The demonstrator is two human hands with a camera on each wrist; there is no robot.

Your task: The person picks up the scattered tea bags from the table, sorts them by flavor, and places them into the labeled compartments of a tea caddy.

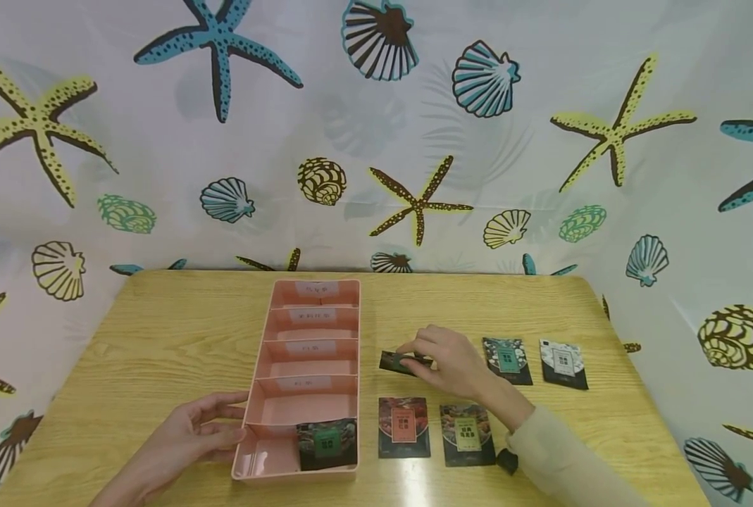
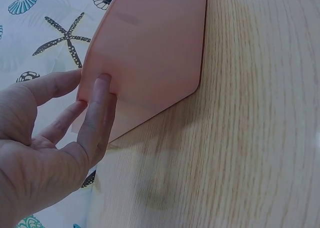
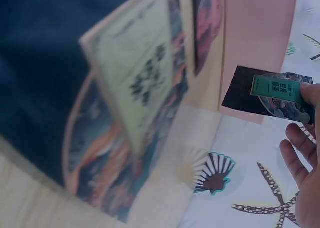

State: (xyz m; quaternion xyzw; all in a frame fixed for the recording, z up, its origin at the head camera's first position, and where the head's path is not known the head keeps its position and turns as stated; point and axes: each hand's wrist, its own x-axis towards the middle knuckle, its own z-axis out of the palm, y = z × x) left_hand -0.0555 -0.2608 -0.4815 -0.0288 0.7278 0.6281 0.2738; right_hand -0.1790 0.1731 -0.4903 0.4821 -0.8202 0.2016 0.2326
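A long pink divided box (image 1: pixel 306 408) stands on the table, with a dark green-labelled tea packet (image 1: pixel 327 445) in its nearest compartment. My left hand (image 1: pixel 189 440) holds the box's left edge near the front. In the left wrist view, its fingers (image 2: pixel 95 118) lie against the outer wall. To the right of the box, my right hand (image 1: pixel 446 359) pinches another green-labelled tea packet (image 3: pixel 267 92) between thumb and fingers, above the table. A red-labelled packet (image 1: pixel 404 427) and a yellow-green-labelled packet (image 1: pixel 468 434) lie below that hand.
Farther right lie a teal-labelled packet (image 1: pixel 508 360) and a white-labelled packet (image 1: pixel 563 363). Paper labels (image 1: pixel 311 382) are stuck inside the box's upper compartments. A small dark object (image 1: pixel 507 461) shows beside the right sleeve. A patterned cloth (image 1: pixel 376 141) hangs behind the wooden table (image 1: pixel 173 338).
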